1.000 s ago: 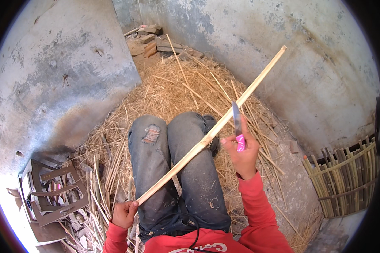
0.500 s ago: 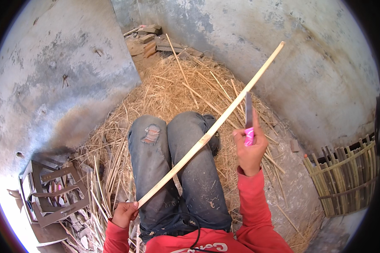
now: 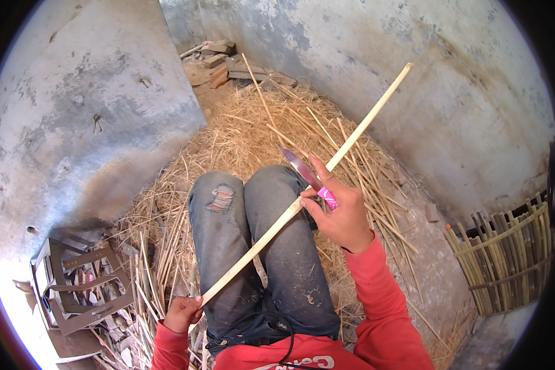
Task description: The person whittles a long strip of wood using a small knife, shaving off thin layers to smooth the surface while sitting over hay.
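A long pale bamboo strip (image 3: 259, 245) slants across my thighs, rising from lower left to upper right. My left hand (image 3: 184, 313) grips its near end beside my left thigh, fingers closed. In my right hand (image 3: 342, 213) is a knife (image 3: 303, 168) with a pink patterned handle, its blade pointing up and left across the strip. The right fingers sit around the strip's middle, close to a node; whether the blade's edge touches the wood I cannot tell. Part of the handle is hidden in the right hand.
Pale shavings (image 3: 219, 142) and loose strips cover the floor ahead. A broken brown frame (image 3: 89, 283) lies at left, a slatted bamboo basket (image 3: 505, 259) stands at right. Bricks (image 3: 219, 61) are piled in the far corner between plastered walls (image 3: 376, 37).
My right hand has brought the knife left and down, from beside the strip onto its middle. The blade has tilted from upright to leftward. My left hand keeps its hold.
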`<state>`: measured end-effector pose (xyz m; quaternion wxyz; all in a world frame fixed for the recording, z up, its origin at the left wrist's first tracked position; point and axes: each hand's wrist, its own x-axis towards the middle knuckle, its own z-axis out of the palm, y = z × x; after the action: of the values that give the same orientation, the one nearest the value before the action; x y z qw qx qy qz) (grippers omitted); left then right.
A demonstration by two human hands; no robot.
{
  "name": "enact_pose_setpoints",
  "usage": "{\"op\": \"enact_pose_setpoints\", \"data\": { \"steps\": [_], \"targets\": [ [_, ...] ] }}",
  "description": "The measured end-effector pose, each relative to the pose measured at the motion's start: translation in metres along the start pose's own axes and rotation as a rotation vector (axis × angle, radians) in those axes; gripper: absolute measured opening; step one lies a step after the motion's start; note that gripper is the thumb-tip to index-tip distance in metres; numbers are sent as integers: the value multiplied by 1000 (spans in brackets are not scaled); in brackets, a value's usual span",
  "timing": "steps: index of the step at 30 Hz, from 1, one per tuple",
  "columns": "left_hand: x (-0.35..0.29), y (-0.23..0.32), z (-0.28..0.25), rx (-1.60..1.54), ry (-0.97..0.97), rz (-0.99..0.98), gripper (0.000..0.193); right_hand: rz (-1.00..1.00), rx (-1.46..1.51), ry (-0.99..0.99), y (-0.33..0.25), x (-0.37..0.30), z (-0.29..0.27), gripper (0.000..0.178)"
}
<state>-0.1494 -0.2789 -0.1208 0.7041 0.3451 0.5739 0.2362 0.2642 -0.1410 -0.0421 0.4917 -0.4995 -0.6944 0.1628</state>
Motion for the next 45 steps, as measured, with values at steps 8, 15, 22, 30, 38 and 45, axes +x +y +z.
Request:
{"op": "enact_pose_setpoints", "data": {
  "steps": [8,15,22,30,38,45],
  "targets": [
    [2,-1,-2,-122,-29,-62,52,57,226,-51,-13,0,-4,65],
    [4,2,-9,-410,-170,-260,48,210,176,40,0,-4,-19,48],
    [3,-4,-7,-501,-266,-287,49,286,116,52,22,-14,-11,38],
    [0,-5,-1,-492,-209,-267,49,244,284,-93,18,-44,22,37],
    [3,-2,2,-478,-205,-284,50,188,154,-45,10,-33,18,37],
    [10,-13,-1,-481,-299,-236,53,77,260,-40,-16,-41,15,46]
  ]
}}
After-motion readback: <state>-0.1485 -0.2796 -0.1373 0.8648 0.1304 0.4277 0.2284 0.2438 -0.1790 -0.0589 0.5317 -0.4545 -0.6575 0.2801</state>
